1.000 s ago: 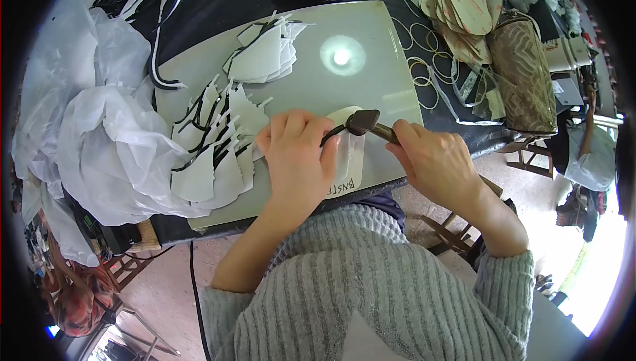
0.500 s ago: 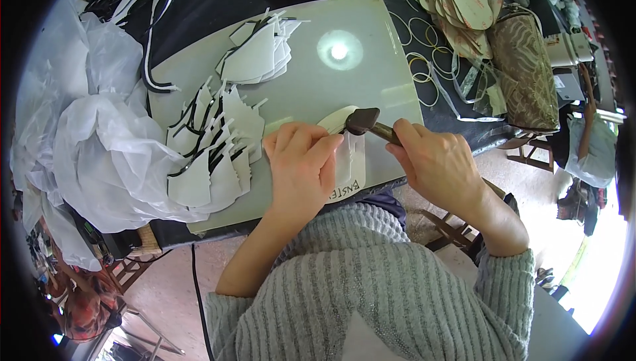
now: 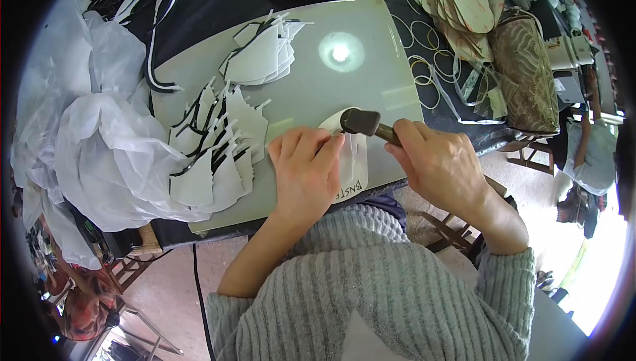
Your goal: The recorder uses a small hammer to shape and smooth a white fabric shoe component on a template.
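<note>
My right hand (image 3: 442,162) is wrapped round the handle of a hammer (image 3: 361,122). Its dark head is over the far part of a cream, rounded flat piece (image 3: 358,165) with dark handwriting near the table's front edge. My left hand (image 3: 301,165) is closed in a pinch close to the hammer head, its fingertips at a thin dark edge. Most of what they hold is hidden. A smaller white piece (image 3: 346,162) lies on the cream one, partly behind the left hand. Left of that hand, white cut pieces with black edging (image 3: 222,142) overlap in a pile.
A pale board (image 3: 371,49) covers the table's middle, with a second stack of white pieces (image 3: 262,59) on it. Crumpled plastic bags (image 3: 106,162) crowd the left. At the right are elastic loops (image 3: 424,76), cream cut pieces (image 3: 460,3) and a patterned roll (image 3: 525,76).
The hammer head has tilted, showing more of its broad side, and stays at the left fingertips. My left hand has shifted very slightly right; the right hand keeps its grip.
</note>
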A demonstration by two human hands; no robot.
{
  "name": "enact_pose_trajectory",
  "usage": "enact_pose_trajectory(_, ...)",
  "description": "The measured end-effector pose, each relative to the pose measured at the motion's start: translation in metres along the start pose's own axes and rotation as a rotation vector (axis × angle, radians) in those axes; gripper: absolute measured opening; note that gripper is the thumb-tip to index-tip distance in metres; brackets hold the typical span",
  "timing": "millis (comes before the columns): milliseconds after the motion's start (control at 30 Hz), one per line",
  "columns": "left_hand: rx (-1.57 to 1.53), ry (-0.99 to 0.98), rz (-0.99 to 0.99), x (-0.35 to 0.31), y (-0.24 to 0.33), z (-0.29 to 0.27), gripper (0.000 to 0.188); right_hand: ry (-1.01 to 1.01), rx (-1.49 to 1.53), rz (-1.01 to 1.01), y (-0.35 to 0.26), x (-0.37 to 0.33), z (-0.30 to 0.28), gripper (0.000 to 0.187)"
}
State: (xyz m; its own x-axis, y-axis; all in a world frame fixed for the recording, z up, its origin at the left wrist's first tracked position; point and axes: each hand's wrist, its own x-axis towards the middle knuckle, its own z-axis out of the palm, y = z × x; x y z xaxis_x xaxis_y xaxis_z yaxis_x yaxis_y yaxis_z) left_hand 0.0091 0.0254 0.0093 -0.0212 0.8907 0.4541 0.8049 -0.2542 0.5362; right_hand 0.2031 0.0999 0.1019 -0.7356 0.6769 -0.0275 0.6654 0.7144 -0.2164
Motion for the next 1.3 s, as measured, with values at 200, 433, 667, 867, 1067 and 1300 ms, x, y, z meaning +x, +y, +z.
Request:
enact_pose_trajectory(200, -0.046, 0.013, -0.105, -0.003, 0.0, -0.003, 0.015, -0.106, -0.137, -0.013, -0.002, -0.001, 0.006, 0.017)
enact_pose_trajectory(433, 0.239, -0.048, 0.126, -0.013, 0.004, -0.001, 0.03, -0.062, -0.033, -0.012, 0.005, 0.0, 0.0, 0.02)
enact_pose_trajectory(667, 0.198, -0.056, 0.125, -0.008, 0.004, -0.001, 0.031, -0.053, 0.02, -0.013, 0.002, -0.005, 0.01, 0.023)
enact_pose_trajectory(867, 0.196, -0.036, 0.095, -0.009, 0.006, -0.002, 0.024, -0.034, -0.024, -0.001, 0.0, -0.004, 0.005, 0.023)
enact_pose_trajectory(1067, 0.178, -0.034, 0.064, -0.013, 0.002, 0.0, 0.023, -0.032, -0.004, -0.027, 0.003, 0.005, 0.001, 0.024)
enact_pose_trajectory(1300, 0.043, -0.016, -0.06, -0.017, 0.004, -0.013, 0.025, -0.079, -0.037, 0.02, 0.002, -0.002, 0.014, 0.024)
